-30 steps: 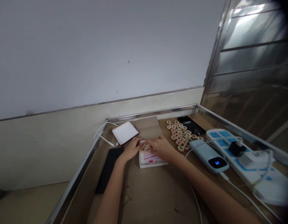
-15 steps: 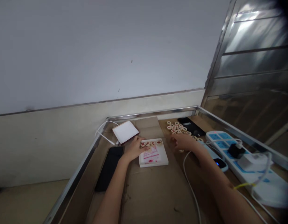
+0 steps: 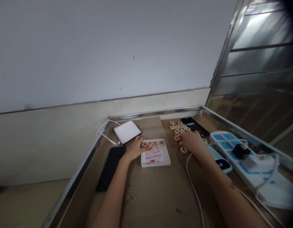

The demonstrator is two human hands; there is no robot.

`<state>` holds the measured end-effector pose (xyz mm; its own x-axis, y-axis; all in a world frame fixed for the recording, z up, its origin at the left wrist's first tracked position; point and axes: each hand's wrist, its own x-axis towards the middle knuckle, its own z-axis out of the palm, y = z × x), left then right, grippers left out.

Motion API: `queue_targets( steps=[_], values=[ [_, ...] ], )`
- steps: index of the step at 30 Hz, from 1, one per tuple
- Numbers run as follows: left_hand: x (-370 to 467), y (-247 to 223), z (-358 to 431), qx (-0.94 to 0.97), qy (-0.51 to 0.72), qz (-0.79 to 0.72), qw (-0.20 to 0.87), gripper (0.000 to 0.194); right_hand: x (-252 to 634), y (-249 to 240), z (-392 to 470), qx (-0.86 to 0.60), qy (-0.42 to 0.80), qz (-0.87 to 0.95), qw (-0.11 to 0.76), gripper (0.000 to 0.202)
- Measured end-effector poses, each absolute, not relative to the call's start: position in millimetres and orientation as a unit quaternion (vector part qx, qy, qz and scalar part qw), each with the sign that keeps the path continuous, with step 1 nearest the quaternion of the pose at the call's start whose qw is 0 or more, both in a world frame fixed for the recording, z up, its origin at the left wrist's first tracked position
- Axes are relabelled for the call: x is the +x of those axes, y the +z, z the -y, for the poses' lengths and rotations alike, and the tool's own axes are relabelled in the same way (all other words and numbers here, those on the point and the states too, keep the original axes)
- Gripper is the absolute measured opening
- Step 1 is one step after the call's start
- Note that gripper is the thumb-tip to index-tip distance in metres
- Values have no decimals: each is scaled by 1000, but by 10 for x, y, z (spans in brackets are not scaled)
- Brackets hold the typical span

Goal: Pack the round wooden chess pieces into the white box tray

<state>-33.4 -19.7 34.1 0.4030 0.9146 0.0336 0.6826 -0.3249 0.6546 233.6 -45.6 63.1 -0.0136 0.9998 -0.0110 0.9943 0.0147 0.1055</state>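
Observation:
A shallow white box [image 3: 156, 161] lies on the cardboard, with a row of round wooden xiangqi pieces [image 3: 155, 143] along its far side and one more below that row. Pink and red marks show on its floor. My left hand [image 3: 135, 150] grips the box's left side, its thumb reaching over the rim beside the nearest piece. Farther right, my right hand [image 3: 191, 141] is down at a cluster of loose xiangqi pieces [image 3: 177, 130], with its fingers curled downward. Its fingertips are mostly hidden, so whatever they hold does not show. A single piece [image 3: 183, 150] lies just below this hand.
A white lid-like tray [image 3: 127, 131] and a black phone [image 3: 110, 169] lie left of the box. Behind the pieces is another dark phone [image 3: 195, 126]. A power strip [image 3: 255, 177] with plugs, a light-blue device [image 3: 223, 165] and a white cable [image 3: 194, 190] occupy the right side.
My right hand has moved slightly right and down onto the loose pieces, uncovering one piece below it. My left hand stays on the box. The view has shifted a little.

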Motion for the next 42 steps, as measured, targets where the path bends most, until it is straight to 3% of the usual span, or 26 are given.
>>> queue_targets(
  steps=[6,11,14,22,27,33,38,42],
  values=[
    [-337,360,198,797,197,-499,276,35,2362,664,424,698,14,-716,15,20],
    [-326,364,207,795,196,-506,270,35,2144,761,413,597,-93,-790,-103,22],
    [-327,344,203,793,198,-509,271,33,1867,727,467,526,-58,-836,-144,17],
    [-344,301,182,791,208,-510,266,31,1581,443,495,497,-5,-860,-112,21],
    [-357,280,180,790,210,-513,263,31,1651,513,441,503,-40,-855,-119,9],
    [-405,248,159,805,194,-506,241,33,2067,563,370,647,75,-750,-114,21],
    [-231,333,306,797,145,-572,130,43,2293,389,294,676,93,-730,-47,25],
    [-80,352,398,784,111,-609,56,54,2280,451,270,662,69,-741,-86,20]
  ],
)
